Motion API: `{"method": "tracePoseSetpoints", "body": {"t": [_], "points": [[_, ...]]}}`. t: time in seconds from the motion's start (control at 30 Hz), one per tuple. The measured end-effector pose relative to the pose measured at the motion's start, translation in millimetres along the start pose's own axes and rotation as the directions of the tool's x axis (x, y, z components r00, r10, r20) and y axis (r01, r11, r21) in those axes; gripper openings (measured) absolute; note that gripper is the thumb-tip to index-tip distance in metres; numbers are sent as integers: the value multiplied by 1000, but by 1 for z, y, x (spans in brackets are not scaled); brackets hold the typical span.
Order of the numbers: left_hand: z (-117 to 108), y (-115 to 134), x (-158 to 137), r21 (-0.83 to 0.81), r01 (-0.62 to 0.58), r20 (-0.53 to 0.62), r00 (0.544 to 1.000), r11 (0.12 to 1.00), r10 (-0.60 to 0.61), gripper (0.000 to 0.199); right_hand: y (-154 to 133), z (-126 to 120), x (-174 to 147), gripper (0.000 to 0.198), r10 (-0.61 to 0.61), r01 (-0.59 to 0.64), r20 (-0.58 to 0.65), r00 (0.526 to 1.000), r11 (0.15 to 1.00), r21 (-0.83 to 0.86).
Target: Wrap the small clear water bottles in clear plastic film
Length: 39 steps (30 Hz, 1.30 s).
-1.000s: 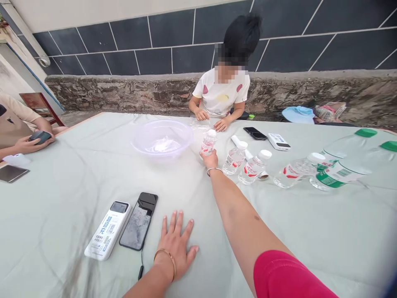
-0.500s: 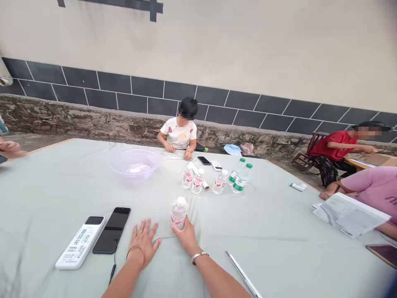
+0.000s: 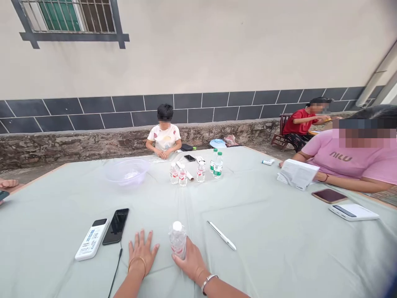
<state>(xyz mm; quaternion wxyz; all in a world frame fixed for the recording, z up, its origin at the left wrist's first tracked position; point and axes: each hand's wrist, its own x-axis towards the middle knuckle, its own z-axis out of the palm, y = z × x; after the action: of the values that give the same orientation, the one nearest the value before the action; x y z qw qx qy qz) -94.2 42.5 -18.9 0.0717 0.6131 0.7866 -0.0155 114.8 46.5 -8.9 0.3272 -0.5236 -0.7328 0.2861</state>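
My left hand [image 3: 142, 252] lies flat on the pale green tablecloth [image 3: 248, 252], its fingers spread and nothing in it. Just to its right, my right hand [image 3: 192, 260] is wrapped round the lower part of a small clear water bottle [image 3: 177, 240] with a white cap and red print. The bottle stands upright, and part of its label is hidden by my thumb. A silver pen [image 3: 221, 235] lies to the right of that bottle. Left of my left hand are a black phone [image 3: 115, 226] with a cord and a white power bank [image 3: 92, 240].
Farther back stand several small bottles [image 3: 182, 176], two green-capped bottles [image 3: 217, 165] and a translucent purple basin [image 3: 127, 171]. A person [image 3: 164, 136] sits across the table. At right, another person in pink [image 3: 350, 161] holds papers [image 3: 297, 173], near a phone [image 3: 329, 195].
The head view has turned right and lifted, showing the window and more of the person in pink. My right hand keeps hold of the bottle, and my left hand stays flat.
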Motion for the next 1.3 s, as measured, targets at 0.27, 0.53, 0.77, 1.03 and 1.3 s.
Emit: {"method": "tracePoseSetpoints", "body": {"t": [0.27, 0.53, 0.77, 1.03, 1.3], "points": [[5, 22, -96, 41, -66, 16, 998, 997, 65, 65, -15, 1, 2, 45, 35, -40, -33, 999, 987, -154], [4, 28, -135, 6, -109, 10, 994, 994, 109, 62, -15, 8, -19, 45, 57, -81, -150, 987, 984, -159], [2, 25, -134, -30, -127, -8, 992, 991, 127, 63, -18, 1, -41, 46, 0, -16, -103, 995, 987, -157], [-1, 22, -138, -43, -134, -40, 990, 990, 132, 62, -21, 2, -38, 48, 27, -37, -54, 998, 982, -185], [0, 21, -138, -23, -131, -49, 990, 991, 130, 61, -23, 2, -38, 52, 43, -48, -30, 999, 983, -176]]}}
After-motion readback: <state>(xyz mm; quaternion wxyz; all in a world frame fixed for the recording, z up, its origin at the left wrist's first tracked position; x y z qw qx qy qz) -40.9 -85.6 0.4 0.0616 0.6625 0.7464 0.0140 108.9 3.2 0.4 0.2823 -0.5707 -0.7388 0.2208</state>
